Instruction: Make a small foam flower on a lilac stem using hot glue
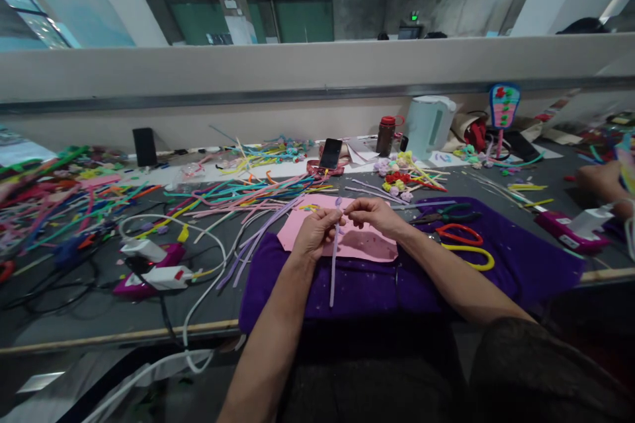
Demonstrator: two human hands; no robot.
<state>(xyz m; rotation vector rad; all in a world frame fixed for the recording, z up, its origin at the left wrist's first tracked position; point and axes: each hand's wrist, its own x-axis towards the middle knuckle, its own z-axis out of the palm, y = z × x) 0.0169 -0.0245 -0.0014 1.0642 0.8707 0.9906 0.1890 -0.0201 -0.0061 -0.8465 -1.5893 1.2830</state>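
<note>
Over a pink sheet, my left hand pinches a lilac pipe cleaner. Its straight lower end hangs down past the sheet, and a small lilac curl tops it above my fingertips. My right hand is close beside it, thumb and fingers pressed together near the upper part of the stem. What those fingertips hold is too small to make out. Both hands are above a purple cloth. To the right lie scissors with red and yellow handles and dark green-handled pliers.
Loose pipe cleaners spread across the left. Power strips with white plugs and cables sit at the left front. Behind are a phone, a brown bottle, a kettle and pipe-cleaner flowers. Another person's hand is at far right.
</note>
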